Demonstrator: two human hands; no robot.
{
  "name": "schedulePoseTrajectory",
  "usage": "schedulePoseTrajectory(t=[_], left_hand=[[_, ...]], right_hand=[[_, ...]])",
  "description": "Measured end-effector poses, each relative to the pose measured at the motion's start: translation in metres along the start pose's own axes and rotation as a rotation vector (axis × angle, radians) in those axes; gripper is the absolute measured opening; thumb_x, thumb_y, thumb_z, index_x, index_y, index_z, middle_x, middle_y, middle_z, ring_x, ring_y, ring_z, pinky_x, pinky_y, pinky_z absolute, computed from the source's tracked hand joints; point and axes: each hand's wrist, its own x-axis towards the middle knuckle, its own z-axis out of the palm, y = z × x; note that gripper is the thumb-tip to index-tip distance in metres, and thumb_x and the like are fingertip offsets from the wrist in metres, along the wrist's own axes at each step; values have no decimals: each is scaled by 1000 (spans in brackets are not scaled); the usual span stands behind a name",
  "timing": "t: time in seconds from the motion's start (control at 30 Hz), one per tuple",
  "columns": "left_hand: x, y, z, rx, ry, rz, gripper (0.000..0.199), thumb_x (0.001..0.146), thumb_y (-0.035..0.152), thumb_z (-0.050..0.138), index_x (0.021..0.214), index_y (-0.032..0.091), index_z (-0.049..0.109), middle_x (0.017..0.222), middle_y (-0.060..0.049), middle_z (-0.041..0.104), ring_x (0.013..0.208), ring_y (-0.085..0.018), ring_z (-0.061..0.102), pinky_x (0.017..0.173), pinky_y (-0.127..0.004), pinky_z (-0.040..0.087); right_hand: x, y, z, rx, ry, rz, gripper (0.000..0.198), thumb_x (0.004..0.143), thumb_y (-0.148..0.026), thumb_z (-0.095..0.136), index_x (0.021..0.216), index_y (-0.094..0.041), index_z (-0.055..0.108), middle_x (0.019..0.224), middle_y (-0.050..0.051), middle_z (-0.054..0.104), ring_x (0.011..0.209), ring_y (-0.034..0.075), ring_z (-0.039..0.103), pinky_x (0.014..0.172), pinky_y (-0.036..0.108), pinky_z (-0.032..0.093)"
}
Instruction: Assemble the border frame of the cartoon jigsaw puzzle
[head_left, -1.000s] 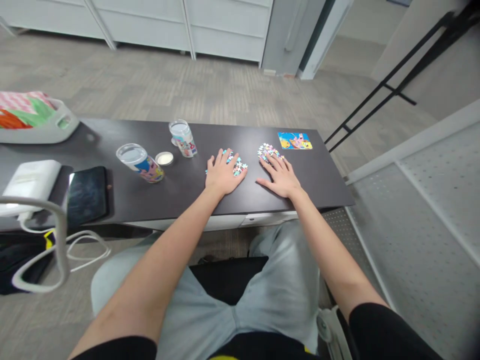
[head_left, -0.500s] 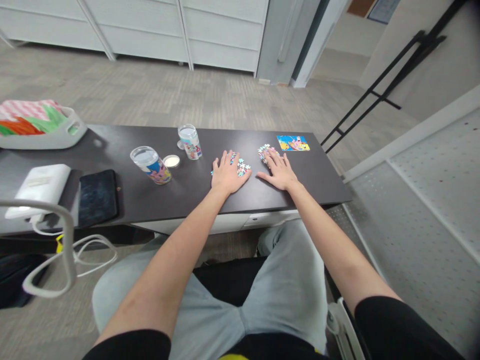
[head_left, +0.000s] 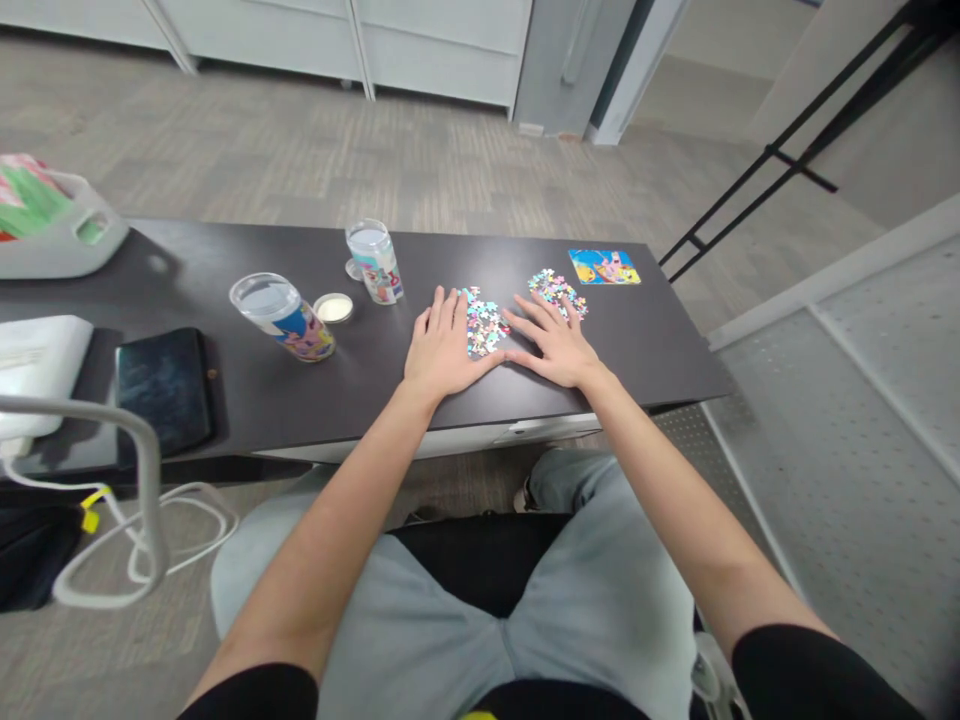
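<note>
My left hand [head_left: 444, 350] lies open on the dark table, its edge against the left side of a pile of jigsaw puzzle pieces [head_left: 484, 325]. Opposite it, my right hand [head_left: 556, 345] is open too, fingers spread. Its fingertips rest at a second heap of puzzle pieces [head_left: 559, 290], partly covering that heap's near side. The two thumbs meet or nearly meet just below the left pile. Beyond the right heap lies a colourful cartoon picture card [head_left: 604, 267].
Left of my hands stand two clear cartoon-printed canisters [head_left: 304, 332], [head_left: 381, 275], with a round lid [head_left: 334, 307] between them. Farther left are a black phone-like device [head_left: 163, 388], a white box [head_left: 41, 370] with a cable, and a white basket [head_left: 94, 225]. The table [head_left: 652, 345] ends at the right.
My left hand has slid off the left pile to its left side, uncovering more pieces. My right hand has drawn closer to it, and the thumbs have come together. The view has shifted slightly.
</note>
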Motion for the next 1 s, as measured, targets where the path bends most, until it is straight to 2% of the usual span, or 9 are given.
schedulePoseTrajectory(t=[0.1,0.3,0.4,0.53,0.7,0.8,0.9,1.0], left_hand=[[12,0,1,22,-23,-3,120,122,79,73,208,3,38,217,-29,26,208,-50,14,167,-70,24],[19,-8,-7,7,-9,-59,105,124,66,75,202,0,48,213,-30,36,206,-50,22,166,-67,29],[13,-16,-8,-26,36,-55,97,125,62,75,200,5,52,212,-29,39,206,-49,24,165,-68,30],[4,-26,-7,-92,50,-38,98,124,64,77,201,11,51,213,-27,41,206,-50,24,163,-71,35],[-8,-28,-10,-89,0,-15,94,122,62,81,200,16,54,212,-24,44,205,-50,26,164,-71,35],[-16,-31,-10,-96,14,6,91,120,56,84,197,17,55,210,-25,47,204,-51,28,162,-72,39],[-24,-37,-8,-115,116,35,80,116,43,90,188,22,62,201,-24,57,197,-50,41,159,-71,44],[-33,-43,-9,-89,231,61,64,113,32,93,171,21,70,180,-23,67,176,-47,61,154,-68,49]], right_hand=[[-1,2,0,-13,0,-2,79,130,-76,69,200,-41,62,216,2,39,207,38,24,168,78,8],[-1,3,1,12,25,19,92,121,-87,81,199,-42,64,215,4,42,206,43,27,167,82,9],[0,6,3,32,30,45,97,118,-89,82,198,-37,65,214,6,43,205,45,27,167,82,10],[-2,13,6,31,65,66,102,116,-88,83,200,-34,61,215,7,41,206,43,26,167,78,13],[-7,17,12,73,115,82,93,117,-90,79,196,-42,68,215,4,43,204,45,28,162,77,26],[-11,18,15,125,153,45,90,119,-95,71,192,-41,73,211,7,50,198,51,39,155,81,37],[-14,20,18,159,197,-3,88,122,-96,65,189,-40,75,206,12,59,188,54,51,147,84,44],[-14,24,21,171,223,-49,81,123,-91,69,187,-42,76,201,12,63,182,54,55,144,84,48]])
